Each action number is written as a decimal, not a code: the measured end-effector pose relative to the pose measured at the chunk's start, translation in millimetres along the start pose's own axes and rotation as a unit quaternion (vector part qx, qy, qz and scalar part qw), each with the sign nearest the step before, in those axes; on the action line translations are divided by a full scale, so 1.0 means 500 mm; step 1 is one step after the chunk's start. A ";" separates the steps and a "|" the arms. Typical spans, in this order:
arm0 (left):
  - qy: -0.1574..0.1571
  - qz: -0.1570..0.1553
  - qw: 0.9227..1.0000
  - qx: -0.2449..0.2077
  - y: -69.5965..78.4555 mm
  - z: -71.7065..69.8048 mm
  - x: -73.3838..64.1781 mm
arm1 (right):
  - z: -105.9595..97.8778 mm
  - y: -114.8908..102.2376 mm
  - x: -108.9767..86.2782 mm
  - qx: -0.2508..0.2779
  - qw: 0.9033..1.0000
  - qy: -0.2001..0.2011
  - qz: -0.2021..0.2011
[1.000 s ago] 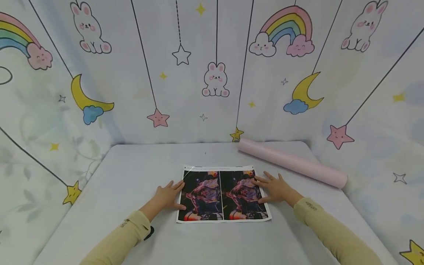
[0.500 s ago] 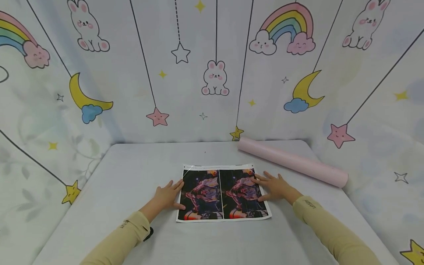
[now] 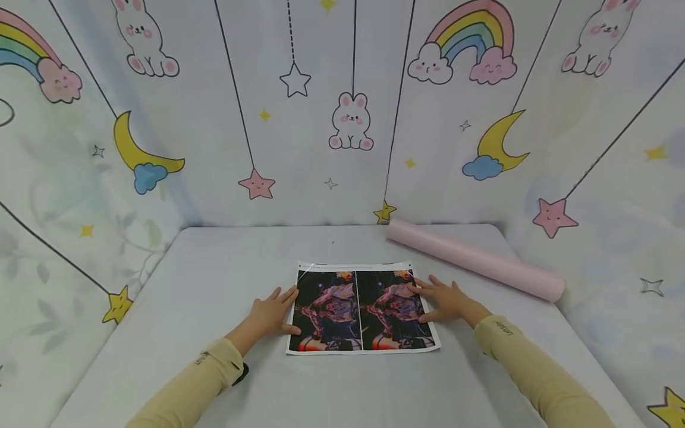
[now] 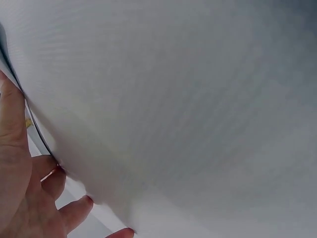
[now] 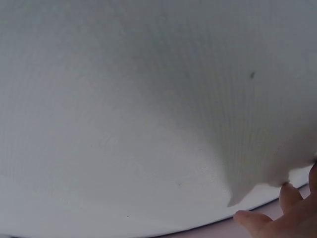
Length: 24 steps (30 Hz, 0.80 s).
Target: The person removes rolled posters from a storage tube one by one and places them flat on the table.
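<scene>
A white sheet of paper (image 3: 361, 352) lies on the table, printed with two near-identical dark, colourful pictures side by side. On its left edge rests my left hand (image 3: 270, 313), with fingers spread and fingertips on the print. My right hand (image 3: 448, 302) rests the same way on the right edge, its thumb and fingers apart. The left wrist view has the left hand (image 4: 29, 193) at the lower left, fingertips against a pale surface. At the lower right of the right wrist view, part of the right hand (image 5: 292, 218) touches a similar surface. Neither wrist view shows the printed pictures.
A long pink roll (image 3: 473, 260) lies diagonally at the back right of the white-covered table (image 3: 235, 255), beyond the right hand. Behind the table and at both sides hangs a white curtain (image 3: 310, 148) with rabbits, stars, moons and rainbows.
The head view has shifted slightly, so the whole scene sits a little higher in it. Both hands and the sheet keep their places on the table.
</scene>
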<state>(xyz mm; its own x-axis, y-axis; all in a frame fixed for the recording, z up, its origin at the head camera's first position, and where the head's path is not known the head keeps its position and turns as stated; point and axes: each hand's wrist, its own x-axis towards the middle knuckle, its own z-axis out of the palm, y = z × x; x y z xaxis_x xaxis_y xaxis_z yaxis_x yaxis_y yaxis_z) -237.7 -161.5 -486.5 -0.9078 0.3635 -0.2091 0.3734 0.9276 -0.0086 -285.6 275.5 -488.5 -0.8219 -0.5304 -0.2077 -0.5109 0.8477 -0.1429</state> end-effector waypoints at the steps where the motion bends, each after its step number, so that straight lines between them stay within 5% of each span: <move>1: 0.001 0.001 1.000 -0.002 -0.001 -0.002 0.001 | -0.002 0.000 0.000 0.004 1.000 0.001 0.002; 8: 0.003 -0.001 1.000 -0.021 0.003 -0.001 0.003 | -0.010 -0.005 0.000 0.051 0.999 -0.005 0.009; 18: 0.044 0.012 0.999 -0.016 0.027 -0.026 0.014 | -0.029 -0.023 0.011 -0.020 0.997 0.061 -0.037; 24: 0.055 0.021 0.998 -0.012 0.033 -0.042 0.026 | -0.033 -0.044 0.022 -0.003 0.998 0.047 -0.028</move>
<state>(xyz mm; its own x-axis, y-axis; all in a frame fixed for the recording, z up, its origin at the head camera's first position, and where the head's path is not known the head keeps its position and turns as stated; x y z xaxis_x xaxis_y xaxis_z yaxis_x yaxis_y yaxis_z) -247.5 -139.5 -469.0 -0.9073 0.4083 -0.1006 0.4082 0.9126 0.0222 -287.6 251.1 -471.9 -0.8124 -0.5732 -0.1070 -0.5573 0.8172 -0.1467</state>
